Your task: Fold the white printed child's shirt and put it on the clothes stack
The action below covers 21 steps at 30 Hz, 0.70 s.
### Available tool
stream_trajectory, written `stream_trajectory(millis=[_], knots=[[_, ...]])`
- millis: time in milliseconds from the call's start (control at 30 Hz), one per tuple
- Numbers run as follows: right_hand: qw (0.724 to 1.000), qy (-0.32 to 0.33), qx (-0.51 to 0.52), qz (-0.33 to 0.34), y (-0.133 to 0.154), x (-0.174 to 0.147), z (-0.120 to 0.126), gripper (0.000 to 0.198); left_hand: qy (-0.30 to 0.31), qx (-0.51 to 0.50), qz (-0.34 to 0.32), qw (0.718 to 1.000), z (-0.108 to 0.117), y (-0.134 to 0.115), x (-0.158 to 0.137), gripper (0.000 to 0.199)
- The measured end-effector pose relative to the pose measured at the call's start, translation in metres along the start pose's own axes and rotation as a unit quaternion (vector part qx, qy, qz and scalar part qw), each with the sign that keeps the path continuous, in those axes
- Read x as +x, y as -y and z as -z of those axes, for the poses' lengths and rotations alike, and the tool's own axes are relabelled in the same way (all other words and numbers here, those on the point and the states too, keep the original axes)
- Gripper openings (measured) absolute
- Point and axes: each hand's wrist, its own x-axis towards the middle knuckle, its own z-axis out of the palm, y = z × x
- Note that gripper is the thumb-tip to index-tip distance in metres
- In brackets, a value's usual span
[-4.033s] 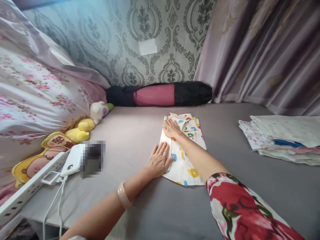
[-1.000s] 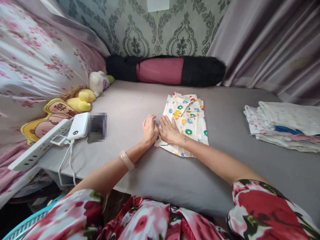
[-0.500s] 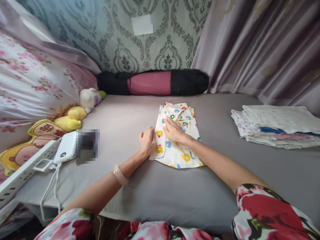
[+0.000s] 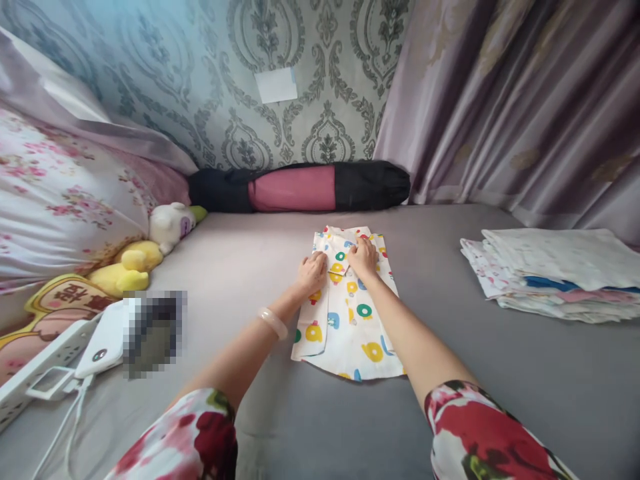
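– L hand [image 4: 312, 273]?
– Half curled, touching far left edge of shirt [image 4: 345, 333], can't tell if gripping
– R hand [image 4: 364, 257]?
– Fingers bent, on its far right part, grip unclear too
– Shirt where?
– Flat, mid bed [image 4: 440, 267], left of clothes pile [image 4: 560, 260]

2 hands [image 4: 313, 273] [image 4: 365, 259], 1 garment [image 4: 350, 330], 1 bangle [image 4: 273, 323], 1 bundle [image 4: 295, 189], 1 cloth stack [image 4: 560, 275] and 1 power strip [image 4: 43, 363] are showing.

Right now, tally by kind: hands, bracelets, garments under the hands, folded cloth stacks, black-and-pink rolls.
Left hand and right hand: 2
Pale bracelet: 1
Garment under the hands: 1
Folded cloth stack: 1
Black-and-pink roll: 1
Total: 6
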Motion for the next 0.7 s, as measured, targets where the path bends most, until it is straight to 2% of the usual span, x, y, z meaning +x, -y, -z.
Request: stream_trajectory(millis=[133,533,700], knots=[[0.999,-0.037,-0.002,0.013,-0.001,-0.004,-0.005,0.045,0.008,0.015,0.000,1.000,-0.002,0.007,0.016,0.037],[0.998,-0.062,0.003,0.012,0.000,-0.009,-0.002,0.046,0.033,0.068,0.013,0.997,0.003,0.018,0.047,0.041],[0.999,-0.039,0.035,0.016,-0.004,-0.006,-0.003,0.049,0.051,0.082,0.011,0.995,0.007,0.020,0.052,0.047]])
